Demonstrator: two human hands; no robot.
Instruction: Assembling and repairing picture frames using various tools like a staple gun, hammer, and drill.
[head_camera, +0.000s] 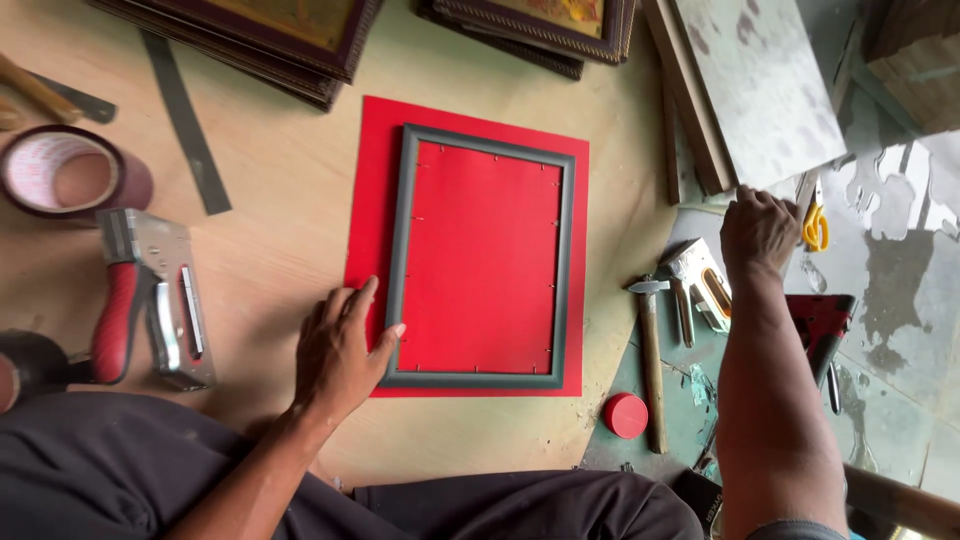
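— Starting at the left, what are we seeing?

— We are looking past a roll of tape (62, 172) and a red-handled staple gun (150, 300) lying on the wooden board (270, 230), neither of them touched. Then the left hand (340, 350) is resting flat, fingers together and extended, on the red sheet (372, 200), its fingertips touching the left rail of the grey frame (480, 257).

— So the frame is being steadied?

— We are judging so — it is lying face down in the middle of the sheet, with a red backing fixed inside it. To do this well, we would be keeping the palm's weight on the sheet and the fingertips pressing on the rail, so nothing slides.

— And further right?

— We are passing a hammer (652, 350) and a small red cap (626, 415). The right hand (760, 230) is reaching well away from the frame, off the board's edge, near a yellow-handled pair of scissors (815, 225). Its fingers are curled under; whether they are closing on anything, we cannot tell.
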